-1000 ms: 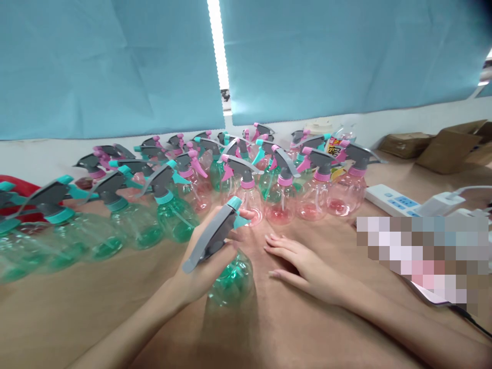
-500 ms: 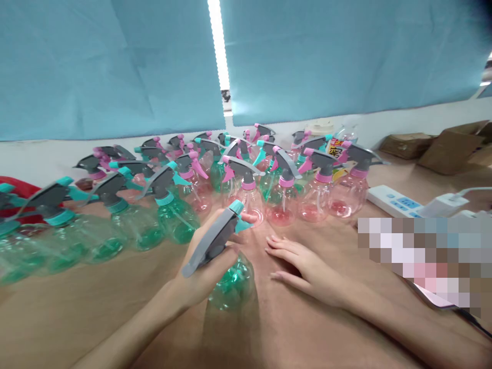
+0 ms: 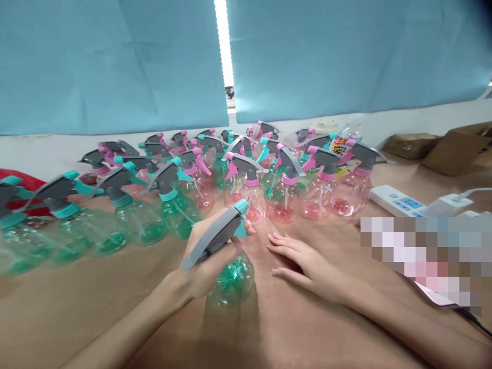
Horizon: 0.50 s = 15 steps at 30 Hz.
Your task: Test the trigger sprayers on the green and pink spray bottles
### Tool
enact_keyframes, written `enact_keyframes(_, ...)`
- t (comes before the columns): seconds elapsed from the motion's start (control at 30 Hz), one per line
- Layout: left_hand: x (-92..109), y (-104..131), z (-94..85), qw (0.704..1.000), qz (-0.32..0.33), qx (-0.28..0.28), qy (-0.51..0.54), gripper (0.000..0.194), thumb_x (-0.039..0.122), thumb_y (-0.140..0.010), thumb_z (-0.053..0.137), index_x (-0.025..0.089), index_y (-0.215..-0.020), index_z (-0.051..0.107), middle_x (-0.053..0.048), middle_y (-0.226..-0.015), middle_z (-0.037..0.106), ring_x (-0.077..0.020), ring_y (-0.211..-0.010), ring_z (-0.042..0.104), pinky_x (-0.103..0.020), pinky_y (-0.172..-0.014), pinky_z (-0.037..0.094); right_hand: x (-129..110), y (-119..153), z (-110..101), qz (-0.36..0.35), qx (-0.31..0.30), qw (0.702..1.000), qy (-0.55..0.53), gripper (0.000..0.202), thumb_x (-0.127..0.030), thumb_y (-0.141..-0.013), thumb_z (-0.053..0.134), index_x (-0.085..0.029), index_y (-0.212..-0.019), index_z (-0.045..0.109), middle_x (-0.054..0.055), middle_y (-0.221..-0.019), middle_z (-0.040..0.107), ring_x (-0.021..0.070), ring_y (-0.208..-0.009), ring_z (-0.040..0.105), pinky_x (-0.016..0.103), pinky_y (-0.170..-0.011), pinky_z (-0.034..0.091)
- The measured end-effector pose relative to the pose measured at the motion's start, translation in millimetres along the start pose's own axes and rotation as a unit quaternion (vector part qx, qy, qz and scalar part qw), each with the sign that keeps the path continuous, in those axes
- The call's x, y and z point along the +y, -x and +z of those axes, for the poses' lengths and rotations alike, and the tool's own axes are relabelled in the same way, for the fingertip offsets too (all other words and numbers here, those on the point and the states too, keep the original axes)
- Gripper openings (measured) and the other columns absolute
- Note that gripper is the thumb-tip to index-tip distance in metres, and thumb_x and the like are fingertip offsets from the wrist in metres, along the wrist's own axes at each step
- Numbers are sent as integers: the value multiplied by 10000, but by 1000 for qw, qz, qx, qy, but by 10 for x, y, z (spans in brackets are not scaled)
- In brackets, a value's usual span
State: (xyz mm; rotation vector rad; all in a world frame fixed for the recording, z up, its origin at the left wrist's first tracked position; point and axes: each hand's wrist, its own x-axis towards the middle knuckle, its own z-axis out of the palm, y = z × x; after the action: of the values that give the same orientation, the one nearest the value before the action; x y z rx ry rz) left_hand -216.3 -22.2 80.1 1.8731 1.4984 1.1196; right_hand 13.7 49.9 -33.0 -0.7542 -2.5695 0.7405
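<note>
My left hand (image 3: 205, 256) is wrapped round the neck of a green spray bottle (image 3: 232, 282), with a finger by its teal trigger. The grey sprayer head (image 3: 217, 233) of that bottle leans up over the hand, its teal nozzle pointing away to the right. Flat on the brown table (image 3: 300, 333), my right hand (image 3: 307, 264) lies with fingers stretched toward the bottle, holding nothing and not touching it. Just beyond the hands stands a row of pink spray bottles (image 3: 284, 205). Green spray bottles (image 3: 144, 225) line up to the left.
At right are a white power strip (image 3: 400, 202) with a plugged-in charger (image 3: 446, 205), a phone-like device (image 3: 434, 297) partly pixelated, and cardboard boxes (image 3: 457, 148). Something red (image 3: 28, 187) lies at far left. Behind hangs a blue curtain (image 3: 154, 66).
The view has shifted slightly. My left hand keeps its grip on the green spray bottle, and my right hand stays flat on the table.
</note>
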Motion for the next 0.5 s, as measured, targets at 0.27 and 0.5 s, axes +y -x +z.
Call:
enact_keyframes(0.27, 20, 9, 12, 998, -22, 22, 54, 110, 269, -708, 543, 188, -755, 600, -24, -709, 621, -168, -617, 563, -296, -581, 497, 10, 0, 6, -4, 5, 1000, 0, 538, -503, -937, 506, -189, -1373, 513, 109, -1473, 457, 265, -1382, 380, 464, -1132, 342)
enact_keyframes(0.5, 43, -33, 40, 996, 2, 3, 84, 304, 182, -745, 524, 193, -1023, 647, -54, -968, 685, -218, -905, 632, -328, -780, 514, 14, 4, 5, -1, -2, 1000, 9, 549, -511, -940, 493, -188, -1385, 499, 104, -1483, 445, 258, -1386, 374, 465, -1137, 335)
